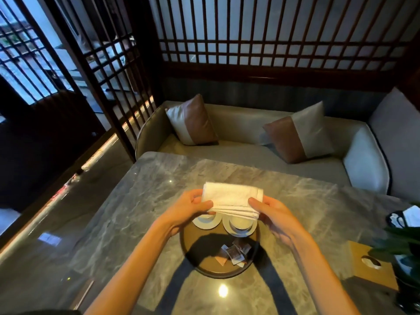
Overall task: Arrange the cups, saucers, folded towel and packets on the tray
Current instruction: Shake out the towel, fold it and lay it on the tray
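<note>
Dark wooden lattice screens (272, 42) back a grey upholstered sofa (250, 151) with two brown-and-grey cushions (193, 120), and in front of it stands a polished grey marble table (136, 201). On that table sits a round dark-rimmed tray with an olive-brown floor (195, 253). At the tray's far side are two white saucers (237, 233), each carrying a white cup (240, 222) (the left cup is mostly hidden). Several small brown and pale packets (234, 253) lie in a loose cluster on the tray's near right part. A folded white terry towel (231, 197) is held above the cups and the tray's far edge, clear of the table. The left hand (188, 206) pinches its left end between thumb and fingers, and the right hand (272, 212) grips its right end likewise.
</note>
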Tool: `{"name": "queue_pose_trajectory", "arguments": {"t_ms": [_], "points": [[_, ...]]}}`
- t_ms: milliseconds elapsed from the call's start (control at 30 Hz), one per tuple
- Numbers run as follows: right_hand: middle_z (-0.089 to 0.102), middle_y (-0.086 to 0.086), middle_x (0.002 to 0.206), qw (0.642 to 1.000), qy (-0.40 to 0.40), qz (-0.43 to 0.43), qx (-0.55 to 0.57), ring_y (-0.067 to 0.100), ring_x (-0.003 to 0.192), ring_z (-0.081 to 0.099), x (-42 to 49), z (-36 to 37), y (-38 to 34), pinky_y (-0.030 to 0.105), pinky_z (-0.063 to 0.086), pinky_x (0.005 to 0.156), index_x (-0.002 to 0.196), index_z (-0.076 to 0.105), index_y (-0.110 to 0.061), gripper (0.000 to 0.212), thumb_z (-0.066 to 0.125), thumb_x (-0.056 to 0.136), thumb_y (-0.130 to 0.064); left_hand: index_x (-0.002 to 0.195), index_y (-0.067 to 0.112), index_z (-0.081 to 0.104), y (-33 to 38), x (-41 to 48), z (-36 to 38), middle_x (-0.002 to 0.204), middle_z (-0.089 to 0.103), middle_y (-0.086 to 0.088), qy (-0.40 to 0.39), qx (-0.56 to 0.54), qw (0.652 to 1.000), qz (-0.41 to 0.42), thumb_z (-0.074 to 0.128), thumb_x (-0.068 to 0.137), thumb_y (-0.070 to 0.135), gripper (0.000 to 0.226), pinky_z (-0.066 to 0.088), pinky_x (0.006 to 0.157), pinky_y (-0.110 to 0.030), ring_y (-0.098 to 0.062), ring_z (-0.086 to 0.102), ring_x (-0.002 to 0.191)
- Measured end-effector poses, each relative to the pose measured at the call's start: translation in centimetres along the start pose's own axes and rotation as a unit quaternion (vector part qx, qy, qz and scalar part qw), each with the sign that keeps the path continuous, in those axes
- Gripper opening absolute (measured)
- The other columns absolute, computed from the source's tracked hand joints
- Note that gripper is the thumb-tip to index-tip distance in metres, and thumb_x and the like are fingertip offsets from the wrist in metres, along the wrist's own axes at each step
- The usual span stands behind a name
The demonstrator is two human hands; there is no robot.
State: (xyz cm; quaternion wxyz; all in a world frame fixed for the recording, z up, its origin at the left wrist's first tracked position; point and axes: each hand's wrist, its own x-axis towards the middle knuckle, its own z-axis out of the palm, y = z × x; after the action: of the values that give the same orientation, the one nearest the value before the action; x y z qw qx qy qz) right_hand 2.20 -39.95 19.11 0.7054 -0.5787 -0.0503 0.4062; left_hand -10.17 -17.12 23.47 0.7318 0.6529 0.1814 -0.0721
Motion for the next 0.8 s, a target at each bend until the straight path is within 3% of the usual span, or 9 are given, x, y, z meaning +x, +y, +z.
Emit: {"name": "queue_pose_trajectory", "arguments": {"t_ms": [100,167,267,300,367,433,500,600,800], "points": [[0.074,0.011,0.111,0.996,0.011,0.078,0.035,0.019,0.098,0.071,2.0,2.1,3.5,0.023,0.060,0.076,0.118,0.066,-0.005,0.049,0.075,0.073,-0.022,0.126,0.004,0.057,-3.1,0.5,-3.1,0.121,0.067,-0.018,0.043,-0.037,0.996,-0.074,0.064,0.089,0.003,0.038,0.059,0.089,-0.036,-0.027,0.070,0.103],[0.072,0.014,0.116,0.988,0.007,0.136,0.070,0.022,0.105,0.070,2.9,3.3,6.5,0.027,0.061,0.081,0.120,0.064,-0.005,0.044,0.073,0.078,-0.013,0.126,0.004,0.055,-5.8,0.9,-5.3,0.120,0.064,-0.020,0.057,-0.047,0.989,-0.126,0.065,0.089,0.006,0.038,0.061,0.081,-0.033,-0.025,0.069,0.097],[0.067,0.019,0.124,0.977,0.046,0.190,0.087,0.028,0.106,0.068,4.5,4.7,11.4,0.032,0.062,0.078,0.126,0.059,-0.004,0.043,0.068,0.085,0.000,0.125,0.002,0.054,-10.8,1.8,-7.8,0.104,0.064,-0.018,0.087,-0.036,0.980,-0.177,0.066,0.089,0.004,0.038,0.062,0.065,-0.028,-0.021,0.068,0.082],[0.065,0.019,0.126,0.973,0.076,0.200,0.085,0.029,0.107,0.067,5.2,5.2,13.2,0.035,0.060,0.082,0.129,0.057,-0.004,0.044,0.067,0.086,0.001,0.125,-0.002,0.053,-12.6,2.2,-8.3,0.103,0.063,-0.020,0.099,-0.033,0.977,-0.188,0.065,0.089,0.000,0.039,0.062,0.062,-0.028,-0.022,0.068,0.080],[0.063,0.017,0.130,0.962,0.146,0.216,0.084,0.031,0.121,0.059,6.3,6.1,16.4,0.044,0.048,0.105,0.128,0.057,-0.005,0.043,0.068,0.087,-0.001,0.125,-0.008,0.050,-16.0,3.0,-9.1,0.110,0.059,-0.031,0.103,-0.027,0.973,-0.207,0.062,0.088,-0.007,0.039,0.061,0.065,-0.033,-0.030,0.064,0.087],[0.063,0.016,0.129,0.951,0.203,0.222,0.067,0.032,0.122,0.057,7.2,7.0,18.6,0.045,0.042,0.108,0.123,0.059,-0.005,0.037,0.069,0.088,-0.007,0.116,-0.009,0.052,-18.7,3.8,-9.5,0.101,0.057,-0.028,0.107,-0.042,0.965,-0.236,0.056,0.089,-0.014,0.028,0.060,0.058,-0.031,-0.030,0.060,0.081],[0.065,0.019,0.123,0.944,0.237,0.226,0.041,0.034,0.113,0.061,8.0,7.7,19.8,0.045,0.047,0.102,0.117,0.063,-0.002,0.031,0.068,0.089,-0.012,0.093,-0.002,0.056,-20.4,4.6,-10.2,0.084,0.057,-0.015,0.099,-0.021,0.965,-0.243,0.057,0.088,-0.015,0.013,0.056,0.052,-0.027,-0.022,0.057,0.068],[0.068,0.022,0.116,0.947,0.225,0.226,0.027,0.038,0.109,0.064,8.9,8.2,20.9,0.046,0.051,0.100,0.117,0.064,0.000,0.032,0.068,0.090,-0.017,0.077,0.002,0.059,-21.9,5.7,-11.2,0.065,0.056,-0.007,0.062,0.064,0.974,-0.210,0.067,0.077,-0.002,0.009,0.045,0.047,-0.017,-0.005,0.055,0.049],[0.061,0.025,0.125,0.949,0.254,0.176,-0.058,0.040,0.118,0.057,10.0,8.6,23.7,0.040,0.049,0.096,0.124,0.058,0.004,0.037,0.061,0.094,-0.017,0.079,0.007,0.061,-25.5,7.2,-10.5,0.073,0.060,-0.002,0.098,0.235,0.945,-0.205,0.055,0.085,0.001,0.011,0.041,0.062,-0.025,-0.015,0.055,0.071]]}}
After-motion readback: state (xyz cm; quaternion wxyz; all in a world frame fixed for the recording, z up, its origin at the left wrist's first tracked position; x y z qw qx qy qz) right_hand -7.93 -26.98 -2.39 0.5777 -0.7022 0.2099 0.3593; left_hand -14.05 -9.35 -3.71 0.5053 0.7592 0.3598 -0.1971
